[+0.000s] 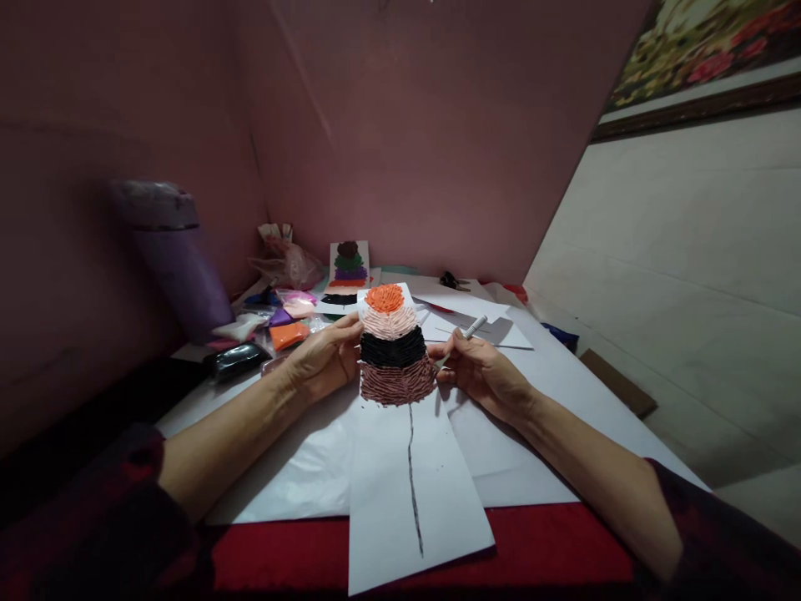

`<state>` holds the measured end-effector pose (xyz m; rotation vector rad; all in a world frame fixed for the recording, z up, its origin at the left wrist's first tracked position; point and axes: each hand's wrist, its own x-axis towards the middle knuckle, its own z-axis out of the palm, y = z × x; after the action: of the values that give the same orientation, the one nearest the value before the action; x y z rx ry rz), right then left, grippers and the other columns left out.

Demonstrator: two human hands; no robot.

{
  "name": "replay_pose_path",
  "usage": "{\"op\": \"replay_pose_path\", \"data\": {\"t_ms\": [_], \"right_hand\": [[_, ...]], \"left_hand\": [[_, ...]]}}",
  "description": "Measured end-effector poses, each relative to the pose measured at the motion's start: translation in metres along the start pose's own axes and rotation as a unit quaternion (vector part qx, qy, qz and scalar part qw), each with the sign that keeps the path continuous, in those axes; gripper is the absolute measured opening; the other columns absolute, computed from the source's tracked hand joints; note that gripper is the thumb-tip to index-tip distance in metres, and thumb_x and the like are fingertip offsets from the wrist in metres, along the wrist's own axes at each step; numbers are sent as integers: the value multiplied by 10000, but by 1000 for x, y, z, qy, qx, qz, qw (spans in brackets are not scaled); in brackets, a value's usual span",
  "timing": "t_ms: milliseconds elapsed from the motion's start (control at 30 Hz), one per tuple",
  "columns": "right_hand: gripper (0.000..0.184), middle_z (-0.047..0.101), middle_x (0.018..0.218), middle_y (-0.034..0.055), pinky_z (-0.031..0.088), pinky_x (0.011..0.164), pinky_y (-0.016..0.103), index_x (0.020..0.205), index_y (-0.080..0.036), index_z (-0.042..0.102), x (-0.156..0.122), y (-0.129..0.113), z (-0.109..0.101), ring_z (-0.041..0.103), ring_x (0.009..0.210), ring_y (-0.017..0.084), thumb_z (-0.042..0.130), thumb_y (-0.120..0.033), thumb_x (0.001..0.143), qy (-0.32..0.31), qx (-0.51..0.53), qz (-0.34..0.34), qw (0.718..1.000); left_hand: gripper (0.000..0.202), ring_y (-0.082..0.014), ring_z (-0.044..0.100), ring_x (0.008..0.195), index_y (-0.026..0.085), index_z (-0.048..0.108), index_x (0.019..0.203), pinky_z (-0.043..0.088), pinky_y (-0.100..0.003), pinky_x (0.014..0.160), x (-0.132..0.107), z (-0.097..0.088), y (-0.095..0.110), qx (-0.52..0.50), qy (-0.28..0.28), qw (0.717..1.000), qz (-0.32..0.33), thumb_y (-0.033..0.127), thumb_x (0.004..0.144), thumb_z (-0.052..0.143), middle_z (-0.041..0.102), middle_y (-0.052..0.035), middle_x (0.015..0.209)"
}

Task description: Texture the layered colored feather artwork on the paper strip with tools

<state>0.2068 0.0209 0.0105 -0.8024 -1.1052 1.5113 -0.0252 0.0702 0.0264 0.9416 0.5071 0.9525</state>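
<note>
A long white card tilts up in front of me, its near end hanging past the table edge. Textured clay bands cover its upper part: orange on top, then pale peach, black and brownish mauve. Below them a dark line runs down the bare card. My left hand grips the card's left edge between thumb and fingers. At the right edge, my right hand is closed round a slim white pen-like tool, whose pointed lower end is near the mauve band. Some right fingertips are hidden by the card.
Several colourful clay packets lie at left, beside a black packet and a purple bottle. Another banded clay card leans at the back. White sheets and a small black object lie behind my right hand.
</note>
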Motion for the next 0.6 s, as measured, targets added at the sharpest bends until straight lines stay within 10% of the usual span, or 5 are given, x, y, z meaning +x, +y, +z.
{"op": "replay_pose_path", "data": {"t_ms": [600], "right_hand": [[331, 758, 795, 66, 487, 593, 294, 670, -180, 692, 2, 0, -1, 633, 624, 159, 714, -472, 825, 16, 19, 7, 1000]], "left_hand": [[324, -217, 705, 872, 164, 658, 1190, 581, -334, 795, 1, -4, 0, -11, 1, 1000, -5, 116, 874, 603, 728, -110, 1055]]}}
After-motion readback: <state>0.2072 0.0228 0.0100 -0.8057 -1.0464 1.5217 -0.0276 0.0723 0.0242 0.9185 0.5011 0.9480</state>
